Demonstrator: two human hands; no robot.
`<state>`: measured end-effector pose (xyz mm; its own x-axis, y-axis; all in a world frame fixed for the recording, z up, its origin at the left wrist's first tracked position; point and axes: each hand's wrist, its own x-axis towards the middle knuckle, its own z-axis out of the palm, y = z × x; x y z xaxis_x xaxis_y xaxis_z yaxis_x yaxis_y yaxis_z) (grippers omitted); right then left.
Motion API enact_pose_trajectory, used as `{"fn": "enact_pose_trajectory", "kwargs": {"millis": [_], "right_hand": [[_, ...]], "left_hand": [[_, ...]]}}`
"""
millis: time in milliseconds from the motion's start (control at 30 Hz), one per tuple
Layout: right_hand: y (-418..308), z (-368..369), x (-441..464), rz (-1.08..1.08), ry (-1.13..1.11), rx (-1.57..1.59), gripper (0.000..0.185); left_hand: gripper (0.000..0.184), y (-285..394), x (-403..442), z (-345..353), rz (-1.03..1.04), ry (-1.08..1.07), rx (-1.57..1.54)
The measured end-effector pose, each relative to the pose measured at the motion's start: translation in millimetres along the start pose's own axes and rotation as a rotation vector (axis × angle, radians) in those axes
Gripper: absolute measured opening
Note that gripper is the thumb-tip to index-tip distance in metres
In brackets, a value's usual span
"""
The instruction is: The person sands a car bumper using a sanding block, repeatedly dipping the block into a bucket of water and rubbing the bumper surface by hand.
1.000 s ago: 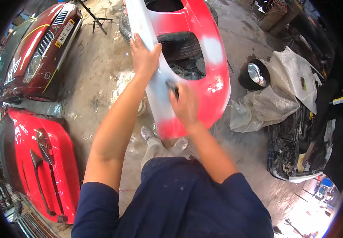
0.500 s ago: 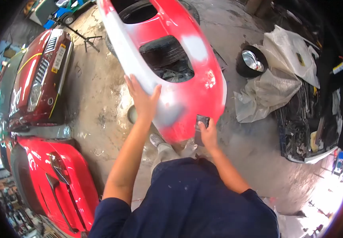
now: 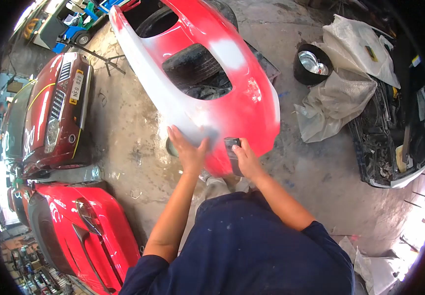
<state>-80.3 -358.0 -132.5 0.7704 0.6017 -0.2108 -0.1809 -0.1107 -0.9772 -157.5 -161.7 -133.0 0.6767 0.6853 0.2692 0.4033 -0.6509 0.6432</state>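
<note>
A red bumper (image 3: 251, 113) with whitish-grey patches lies in front of me, a dark tyre (image 3: 192, 66) showing through its opening. My left hand (image 3: 188, 151) rests with fingers spread on the pale lower left part of the bumper. In my right hand (image 3: 246, 158) is a small dark block with a grey sheet (image 3: 233, 156) hanging from it, held over the bumper's near red end. Between the two hands, a darker grey smudge marks the painted surface.
A dark red car (image 3: 50, 113) and a bright red car (image 3: 87, 231) stand at the left, near a black tripod (image 3: 108, 60). At the right are a black bucket (image 3: 313, 65), plastic sheeting (image 3: 338, 101) and a dark car part (image 3: 387, 147).
My view has turned. My right hand has left the grey area and now holds the block over the near red end. My left hand has slid down the bumper towards me.
</note>
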Motion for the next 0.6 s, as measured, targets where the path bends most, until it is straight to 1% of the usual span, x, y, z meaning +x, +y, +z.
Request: {"fn": "enact_pose_trajectory", "kwargs": {"millis": [67,167,267,367,467,533,567,600], "right_hand": [[5.6,5.7,5.0,-0.046,-0.029,0.083,0.035],[-9.1,16.7,18.5,-0.130,-0.070,-0.086,0.036],[-37.4,31.0,30.4,-0.190,-0.040,-0.038,0.040],[-44.4,42.6,40.6,-0.319,0.044,-0.069,0.042],[-42.6,51.0,52.5,-0.353,0.102,-0.140,0.042],[-46.4,57.3,52.6,-0.367,0.207,-0.263,0.041],[-48.4,61.7,53.7,-0.376,0.258,-0.321,0.040],[-47.9,65.3,54.2,-0.389,0.270,-0.347,0.039]], "left_hand": [[0.121,-4.3,13.7,-1.1,0.004,0.047,-0.015],[0.117,3.1,46.1,-16.9,-0.041,0.040,-0.094],[0.114,2.2,77.4,-22.0,-0.037,0.088,-0.198],[0.101,23.2,107.4,-33.9,0.070,0.154,-0.066],[0.071,53.7,141.8,-59.5,0.658,0.031,0.438],[0.045,55.3,167.8,-58.4,0.798,-0.205,0.504],[0.036,56.0,181.3,-58.4,0.865,-0.323,0.539],[0.032,60.9,191.4,-58.5,0.952,-0.323,0.645]]}}
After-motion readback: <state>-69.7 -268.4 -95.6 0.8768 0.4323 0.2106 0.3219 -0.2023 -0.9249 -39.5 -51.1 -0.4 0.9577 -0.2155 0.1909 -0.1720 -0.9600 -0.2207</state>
